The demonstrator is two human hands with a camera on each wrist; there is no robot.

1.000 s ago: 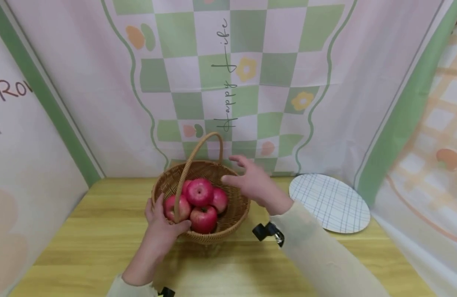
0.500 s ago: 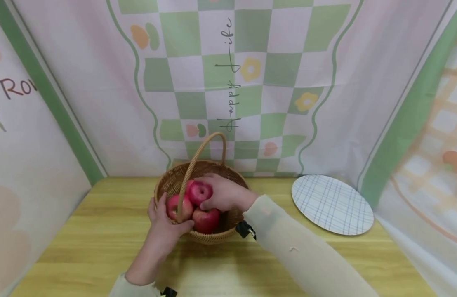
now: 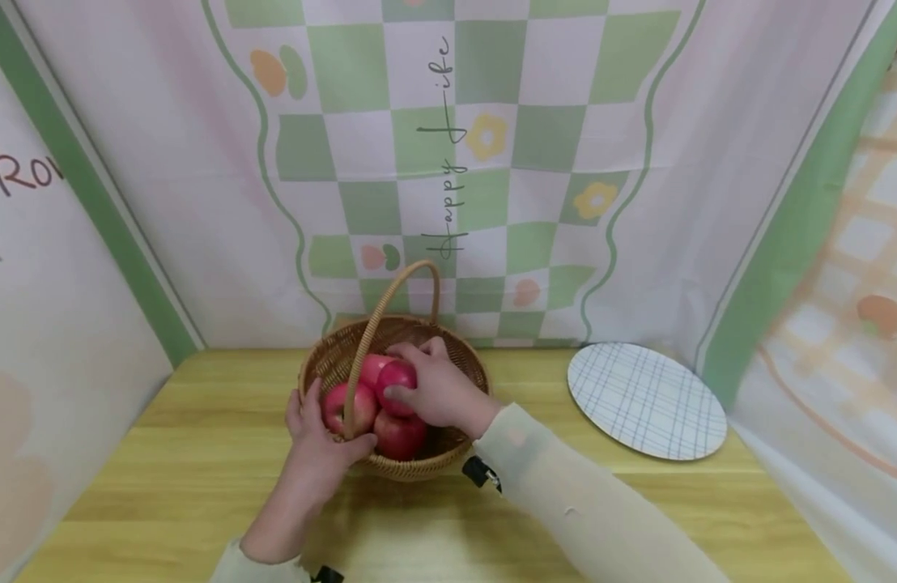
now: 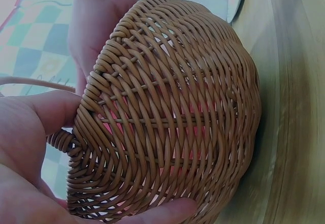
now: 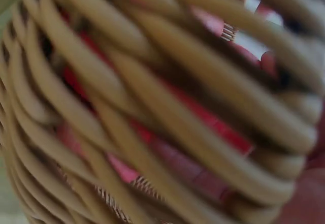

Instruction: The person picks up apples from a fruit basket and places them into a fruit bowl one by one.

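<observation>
A round wicker basket [image 3: 408, 468] with an arched handle stands on the table. My left hand [image 3: 316, 453] grips its near-left rim at the foot of the handle, the thumb over the rim and the other fingers along the outside. Inside the basket, my right hand [image 3: 444, 393] holds the top red apple [image 3: 396, 389] between thumb and fingers. More apples lie around it, one in front [image 3: 400, 437]. In the left wrist view, the woven wall [image 4: 167, 107] hides most of the fruit. The right wrist view is filled by blurred wicker [image 5: 127, 92], with red showing through the gaps.
An oval plate [image 3: 647, 401] with a blue grid pattern lies to the right on the wooden table [image 3: 164, 453]. A checked cloth backdrop [image 3: 412, 170] hangs close behind the basket. Cloth walls stand at both sides.
My right hand has moved left and down from over the basket's right rim to the top apple and gripped it. That apple has shifted slightly. The left hand keeps its hold.
</observation>
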